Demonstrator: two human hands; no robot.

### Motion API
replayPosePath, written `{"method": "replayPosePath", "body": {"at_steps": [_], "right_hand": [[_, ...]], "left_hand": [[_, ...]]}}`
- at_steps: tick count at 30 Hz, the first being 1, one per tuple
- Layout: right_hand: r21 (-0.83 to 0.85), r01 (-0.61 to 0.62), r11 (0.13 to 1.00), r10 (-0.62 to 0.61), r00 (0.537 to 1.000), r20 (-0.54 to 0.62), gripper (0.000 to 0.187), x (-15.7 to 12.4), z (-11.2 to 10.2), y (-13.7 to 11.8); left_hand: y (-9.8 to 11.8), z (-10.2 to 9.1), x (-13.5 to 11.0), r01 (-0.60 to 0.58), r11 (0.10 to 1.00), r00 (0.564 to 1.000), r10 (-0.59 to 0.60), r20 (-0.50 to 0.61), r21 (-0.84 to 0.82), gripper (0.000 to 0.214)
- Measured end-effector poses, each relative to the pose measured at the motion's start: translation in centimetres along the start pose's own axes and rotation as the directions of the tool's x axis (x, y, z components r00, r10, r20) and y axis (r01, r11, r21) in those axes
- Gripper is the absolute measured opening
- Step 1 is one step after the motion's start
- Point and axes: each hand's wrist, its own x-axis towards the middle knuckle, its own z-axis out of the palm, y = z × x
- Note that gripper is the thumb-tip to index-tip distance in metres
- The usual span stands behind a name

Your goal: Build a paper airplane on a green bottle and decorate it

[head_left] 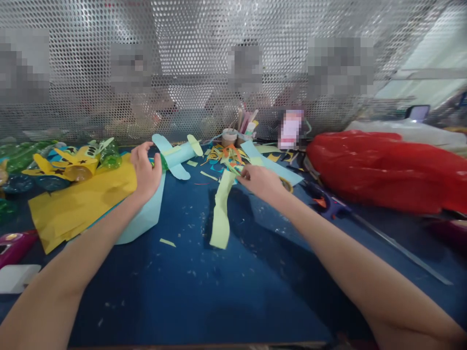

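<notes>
My left hand (146, 170) is at the green bottle end of a light blue paper airplane (178, 154), its fingers loosely curved and apart. The airplane has rounded wings and a pale green tail. Farther right, my right hand (260, 181) has its fingers pinched together beside the upper end of a wavy pale green paper strip (221, 214). Whether the pinch holds this strip or another thin scrap is hidden. Behind those fingertips lies a pile of orange, yellow and green paper scraps (228, 154). A light blue paper sheet (273, 164) rests beyond my right hand.
Yellow paper sheets (83, 199) and decorated bottles (78, 165) lie left. A purple glue gun (333, 206), a clear glue stick (401, 245) and a red plastic bag (386, 170) are right. Cups (229, 137) and a phone (291, 129) stand by the perforated metal screen (193, 58).
</notes>
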Motion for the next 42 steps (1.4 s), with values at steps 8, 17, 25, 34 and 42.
{"method": "replayPosePath", "body": {"at_steps": [8, 17, 25, 34, 42], "right_hand": [[-0.047, 0.045, 0.998, -0.046, 0.998, -0.038, 0.015, 1.5, 3.2, 2.4], [0.381, -0.034, 0.924, 0.192, 0.903, -0.385, 0.011, 2.7, -0.3, 5.0], [0.974, 0.059, 0.217, 0.433, 0.889, -0.15, 0.022, 3.4, -2.8, 5.8], [0.992, -0.063, 0.106, -0.117, 0.99, 0.075, 0.025, 0.2, -3.1, 0.2], [0.974, -0.091, 0.207, -0.303, 0.941, 0.152, 0.03, -1.7, -1.0, -3.4]], "left_hand": [[8.9, -0.7, -4.5, -0.453, 0.792, 0.563, 0.61, 0.557, -0.409, 0.028], [8.8, -0.2, -7.2, -0.381, 0.853, 0.358, 0.493, 0.793, -0.358, 0.043], [10.1, -0.7, -7.7, -0.324, 0.876, 0.487, 0.477, 0.731, -0.356, 0.039], [10.0, -0.2, -7.0, 0.121, 0.937, 0.684, 0.162, 0.711, -0.329, 0.029], [10.5, -0.4, -7.2, -0.004, 0.933, 0.71, 0.256, 0.656, -0.359, 0.018]]}}
